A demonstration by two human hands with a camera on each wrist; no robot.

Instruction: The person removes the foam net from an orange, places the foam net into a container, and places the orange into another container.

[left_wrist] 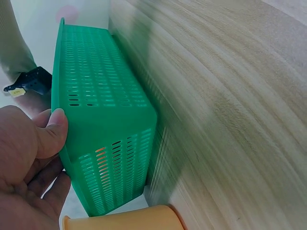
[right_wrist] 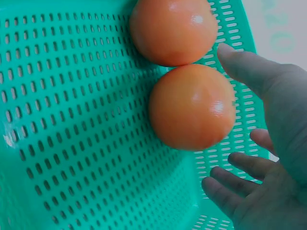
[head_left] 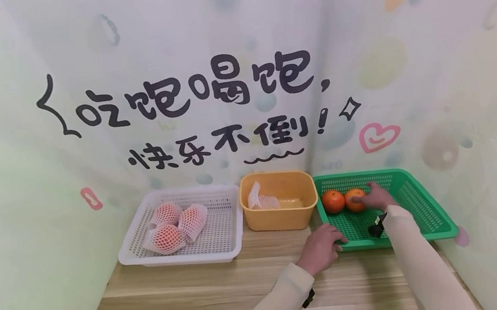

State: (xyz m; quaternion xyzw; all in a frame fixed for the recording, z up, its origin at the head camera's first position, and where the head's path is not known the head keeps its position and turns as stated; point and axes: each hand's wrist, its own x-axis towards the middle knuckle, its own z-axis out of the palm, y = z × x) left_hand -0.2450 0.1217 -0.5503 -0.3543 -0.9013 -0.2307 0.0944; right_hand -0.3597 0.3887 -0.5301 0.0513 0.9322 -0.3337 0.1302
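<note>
My left hand point(head_left: 320, 248) is at the near left corner of a green plastic basket point(head_left: 418, 230). In the left wrist view its thumb lies on the basket's rim, with fingers around the corner. Inside the basket, two smooth round orange fruits point(right_wrist: 194, 108) sit side by side at the left end. My right hand point(head_left: 378, 197) reaches over the basket by the right-hand fruit. The right wrist view shows its thumb and fingers point(right_wrist: 249, 165) spread around that fruit's side, with a gap between them and its skin.
Left of the green basket stands a yellow-orange bin point(head_left: 279, 219) with white foam netting point(head_left: 265, 202) inside. Farther left, a white basket point(head_left: 223, 253) holds three fruits point(head_left: 166, 239) in foam nets. All stand on a wood-grain table point(head_left: 192, 306) against a printed curtain point(head_left: 233, 32).
</note>
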